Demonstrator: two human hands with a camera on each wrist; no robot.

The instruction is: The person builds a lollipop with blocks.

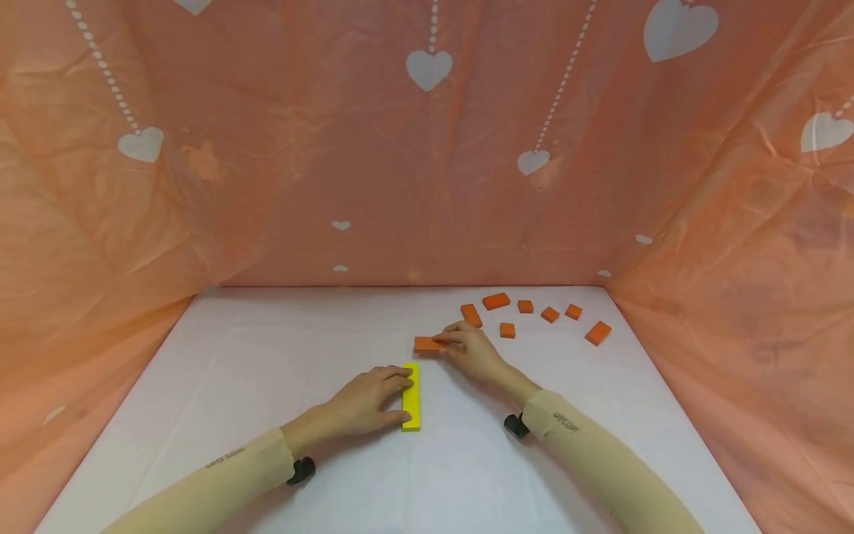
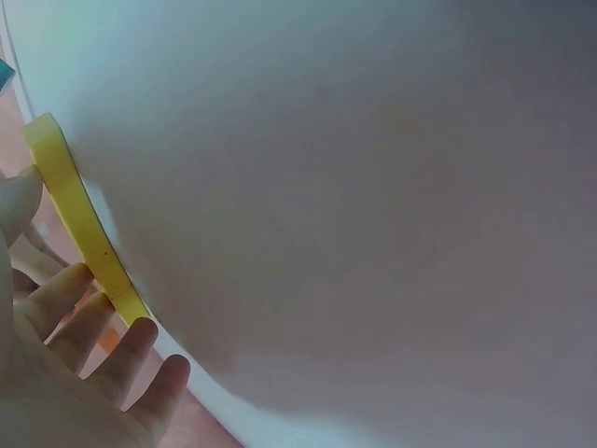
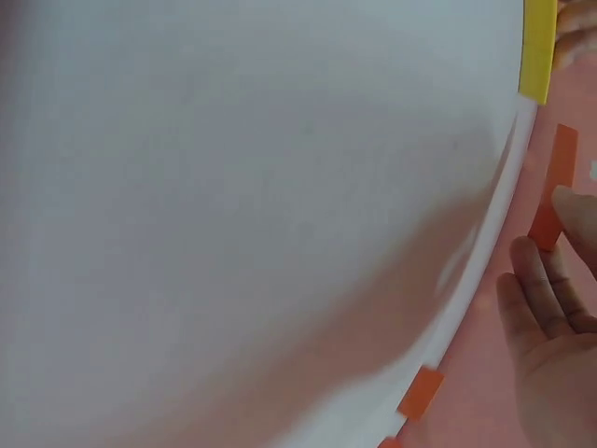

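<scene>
A long yellow block (image 1: 411, 400) lies on the white table, its length running away from the viewer. My left hand (image 1: 363, 400) reaches in from its left, fairly straight fingertips and thumb touching it; in the left wrist view the yellow block (image 2: 79, 210) meets the thumb near one end and two fingers near the other. Just beyond its far end, my right hand (image 1: 474, 352) pinches a shorter orange block (image 1: 425, 345) by its right end. The right wrist view has this orange block (image 3: 560, 168) between thumb and fingers. Whether it touches the table I cannot tell.
Several more orange blocks are scattered at the back right. An oblong one (image 1: 471, 315) lies right behind my right hand, with a small square one (image 1: 508, 330) nearby and another oblong (image 1: 598, 333) farther right. Orange curtains (image 1: 414, 185) enclose the table's back and sides.
</scene>
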